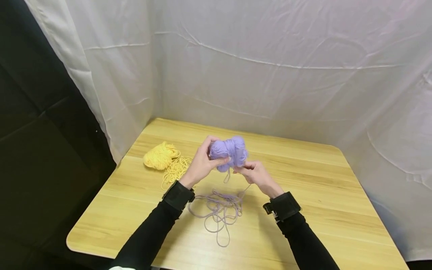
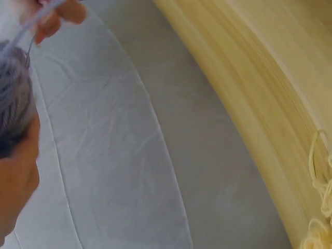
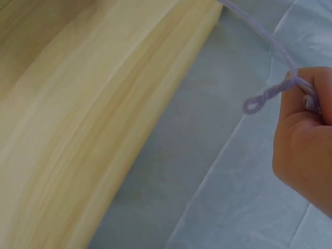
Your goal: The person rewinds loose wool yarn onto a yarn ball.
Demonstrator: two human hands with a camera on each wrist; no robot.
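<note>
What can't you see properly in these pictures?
- Purple ball: in the left wrist view only a dark, blurred edge shows, cut off by the frame.
- Left hand: its fingertips are behind the ball in the head view.
- Right hand: cut off at the edge in the right wrist view; where the strand leads is out of frame.
- Yellow yarn: only a few loops show at the edge of the left wrist view.

Bright, even, soft-shadowed head view with curved edges; both wrist views blurred, strongly warped.
</note>
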